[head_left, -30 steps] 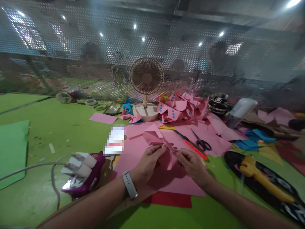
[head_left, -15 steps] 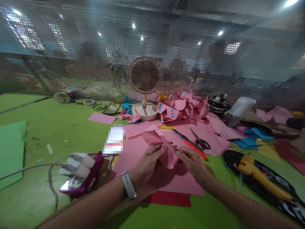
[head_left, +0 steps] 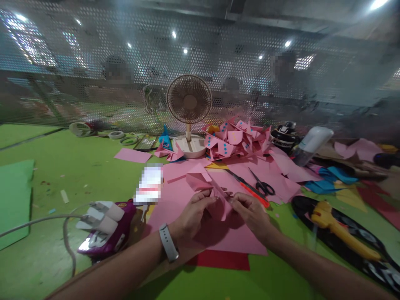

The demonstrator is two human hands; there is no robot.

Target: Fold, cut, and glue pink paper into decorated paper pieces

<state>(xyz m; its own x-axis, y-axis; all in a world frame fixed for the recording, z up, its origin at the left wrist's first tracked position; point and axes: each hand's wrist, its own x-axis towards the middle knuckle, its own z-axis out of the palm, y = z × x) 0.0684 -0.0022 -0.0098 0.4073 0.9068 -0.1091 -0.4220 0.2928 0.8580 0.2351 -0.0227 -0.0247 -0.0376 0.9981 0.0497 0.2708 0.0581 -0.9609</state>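
My left hand (head_left: 193,213) and my right hand (head_left: 251,211) both pinch a small folded pink paper piece (head_left: 218,203) held just above a large pink sheet (head_left: 178,196) on the green table (head_left: 78,166). The left fingers close on its left edge, the right fingers on its right tip. A grey watch sits on my left wrist. Another folded pink piece (head_left: 197,180) lies just beyond my hands.
A small fan (head_left: 189,102) stands behind, next to a heap of folded pink shapes (head_left: 237,139). Black scissors (head_left: 262,185) and a red-handled knife (head_left: 248,187) lie to the right. A purple glue gun (head_left: 104,227) with cable is left; a yellow tool (head_left: 340,233) right. People sit behind the mesh.
My hands have kept the pink piece between them and shifted slightly; the fold is drawn a little tighter. Nothing else moved.
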